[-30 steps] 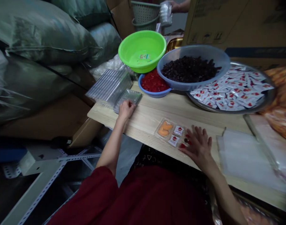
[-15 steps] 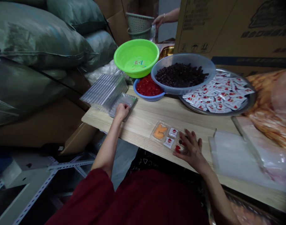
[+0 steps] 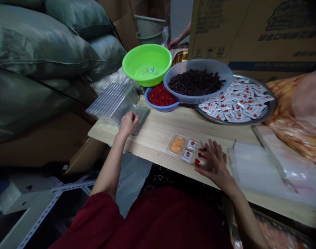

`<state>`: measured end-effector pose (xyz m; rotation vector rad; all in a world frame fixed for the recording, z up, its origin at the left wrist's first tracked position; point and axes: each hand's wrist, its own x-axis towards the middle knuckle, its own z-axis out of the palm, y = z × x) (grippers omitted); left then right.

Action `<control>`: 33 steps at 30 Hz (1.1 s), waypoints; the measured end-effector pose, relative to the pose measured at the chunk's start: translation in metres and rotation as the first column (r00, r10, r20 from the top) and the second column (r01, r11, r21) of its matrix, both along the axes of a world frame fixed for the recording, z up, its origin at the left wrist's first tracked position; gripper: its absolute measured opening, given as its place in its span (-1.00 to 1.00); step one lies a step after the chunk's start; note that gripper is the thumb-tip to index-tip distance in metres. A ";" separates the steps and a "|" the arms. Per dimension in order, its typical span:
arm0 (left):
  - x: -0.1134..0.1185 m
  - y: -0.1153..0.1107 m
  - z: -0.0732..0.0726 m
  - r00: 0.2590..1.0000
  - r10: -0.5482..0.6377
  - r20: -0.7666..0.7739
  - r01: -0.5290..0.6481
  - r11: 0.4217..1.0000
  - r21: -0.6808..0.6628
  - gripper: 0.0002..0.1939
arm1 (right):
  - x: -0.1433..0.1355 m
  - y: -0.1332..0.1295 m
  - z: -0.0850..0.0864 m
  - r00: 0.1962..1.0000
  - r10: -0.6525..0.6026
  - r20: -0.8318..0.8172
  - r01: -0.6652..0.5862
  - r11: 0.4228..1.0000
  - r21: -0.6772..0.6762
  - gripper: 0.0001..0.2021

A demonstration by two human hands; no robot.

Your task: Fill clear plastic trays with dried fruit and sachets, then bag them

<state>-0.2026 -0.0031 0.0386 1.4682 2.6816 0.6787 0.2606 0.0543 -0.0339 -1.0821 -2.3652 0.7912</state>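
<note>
A clear compartment tray (image 3: 187, 165) lies on the tabletop. Orange pieces (image 3: 176, 144) fill its left section, two small printed white sachets (image 3: 187, 156) sit in the middle, and red and dark pieces (image 3: 201, 155) are at the right. My right hand (image 3: 217, 165) curves over the tray's right end, fingers apart. Over a low stack of clear plastic pieces (image 3: 141, 119) is my left hand (image 3: 128, 123), its fingers closed in a pinch; whatever lies between them is hidden. Ridged clear plastic trays (image 3: 110, 102) are stacked beside it.
Behind are a green basin (image 3: 147, 64), a blue bowl of red pieces (image 3: 161, 97), a basin of dark pieces (image 3: 196, 83) and a metal tray of sachets (image 3: 238, 103). Plastic bags (image 3: 264, 173) lie right. Another person's hand (image 3: 175, 42) shows beyond. Sacks (image 3: 44, 41) rise left.
My right hand has drawn back to the right, uncovering more of the red and dark pieces. My left hand has shifted slightly left on the plastic stack. The other person's hand has lowered.
</note>
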 end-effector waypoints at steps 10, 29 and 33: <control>0.157 -0.048 0.049 0.772 -0.476 0.422 0.071 0.724 0.686 -0.87 | -0.108 -0.069 0.070 0.654 -0.591 -0.473 -0.302 0.369 -0.879 -0.52; 0.186 -0.003 -0.033 0.390 -0.487 0.782 0.056 0.860 0.507 -0.53 | -0.035 -0.042 0.016 0.510 -0.626 -0.590 0.296 0.772 -0.563 -0.50; 0.184 0.016 -0.065 0.651 -0.406 0.641 0.102 0.884 0.457 -0.59 | -0.037 -0.043 -0.002 0.636 -0.601 -0.484 0.425 0.796 -0.430 -0.54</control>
